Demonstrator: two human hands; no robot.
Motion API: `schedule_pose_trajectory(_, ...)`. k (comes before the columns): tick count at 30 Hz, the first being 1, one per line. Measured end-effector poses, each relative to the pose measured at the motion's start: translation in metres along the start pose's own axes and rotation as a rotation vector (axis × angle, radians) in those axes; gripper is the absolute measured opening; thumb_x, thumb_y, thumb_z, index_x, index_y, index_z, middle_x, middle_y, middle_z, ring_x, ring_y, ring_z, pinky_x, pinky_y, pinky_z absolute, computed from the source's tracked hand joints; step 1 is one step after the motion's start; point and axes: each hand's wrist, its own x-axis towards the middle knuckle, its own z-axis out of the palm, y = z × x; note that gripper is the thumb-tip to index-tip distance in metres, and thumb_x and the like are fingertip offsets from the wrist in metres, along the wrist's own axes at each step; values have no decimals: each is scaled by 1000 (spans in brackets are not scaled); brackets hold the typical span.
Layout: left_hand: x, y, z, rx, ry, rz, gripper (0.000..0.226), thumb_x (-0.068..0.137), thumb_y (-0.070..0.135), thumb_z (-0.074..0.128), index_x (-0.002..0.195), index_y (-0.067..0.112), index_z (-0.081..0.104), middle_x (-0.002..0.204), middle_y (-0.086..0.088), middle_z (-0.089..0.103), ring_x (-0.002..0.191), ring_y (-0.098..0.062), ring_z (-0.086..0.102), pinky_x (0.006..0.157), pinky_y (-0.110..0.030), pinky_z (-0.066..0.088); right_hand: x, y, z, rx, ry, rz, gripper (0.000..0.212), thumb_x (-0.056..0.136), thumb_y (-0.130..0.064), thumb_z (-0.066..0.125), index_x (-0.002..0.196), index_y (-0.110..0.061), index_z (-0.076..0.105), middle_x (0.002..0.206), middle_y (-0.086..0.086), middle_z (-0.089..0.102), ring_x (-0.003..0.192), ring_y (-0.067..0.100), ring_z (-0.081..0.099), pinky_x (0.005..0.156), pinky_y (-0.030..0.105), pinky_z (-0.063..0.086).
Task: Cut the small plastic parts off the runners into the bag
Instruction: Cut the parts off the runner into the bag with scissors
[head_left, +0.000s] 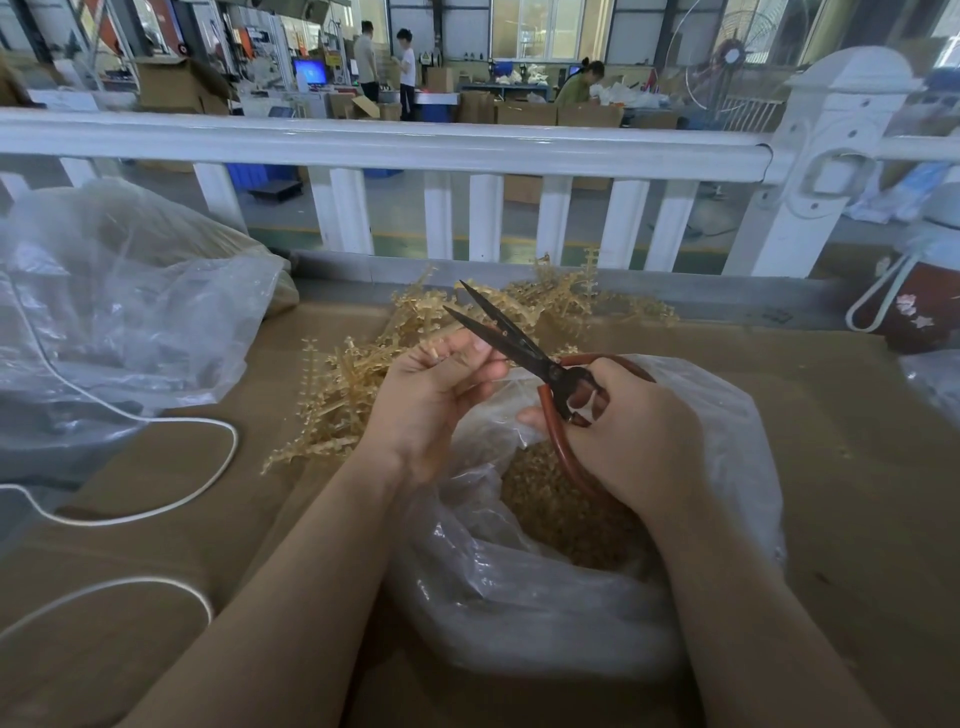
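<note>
My left hand (436, 395) grips a pale yellow runner (441, 340) above the open clear bag (519, 587), which holds a heap of small tan plastic parts (561, 514). My right hand (628, 431) holds black scissors (511, 338) by their red-brown loop handles. The blades stand open and point up and to the left, close to my left fingertips. A pile of yellow runners (363, 374) lies on the cardboard just beyond both hands.
The work surface is brown cardboard (857, 467). A large crumpled clear bag (119, 312) fills the left side, with a white cord (197, 483) looping in front of it. A white railing (389, 150) runs across the back. A dark red bottle (919, 306) stands at the right.
</note>
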Motion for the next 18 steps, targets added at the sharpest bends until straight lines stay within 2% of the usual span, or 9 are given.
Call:
schedule_pose_trajectory(4, -1, 0, 0, -5, 6, -7, 14, 79, 17, 68, 88, 7, 69, 78, -2, 72, 71, -10, 68, 70, -20, 55, 0, 1, 1, -8, 7, -14, 58, 68, -88, 50, 82, -32, 59, 68, -22, 54, 60, -4, 50, 54, 11, 36)
schedule_pose_trajectory(6, -1, 1, 0, -10, 3, -8, 14, 78, 17, 69, 88, 7, 69, 78, -2, 72, 72, -10, 68, 71, -20, 55, 0, 1, 2, -26, -6, -7, 59, 69, -86, 54, 82, -29, 63, 70, -19, 59, 61, -1, 52, 55, 12, 39)
schedule_pose_trajectory(13, -2, 2, 2, 3, 0, 18, 10, 79, 18, 68, 85, 12, 73, 77, 0, 73, 71, -9, 66, 71, -20, 53, 1, 4, 2, -31, -48, 22, 63, 68, -84, 58, 90, -25, 70, 75, -17, 63, 64, 0, 53, 59, 8, 34)
schedule_pose_trajectory(18, -2, 0, 4, 111, 29, 98, 6, 90, 4, 61, 85, 3, 64, 72, -3, 68, 68, -11, 63, 68, -21, 54, 1, -1, -1, -8, 5, 0, 57, 66, -89, 48, 80, -34, 54, 71, -22, 54, 64, -1, 51, 56, 14, 37)
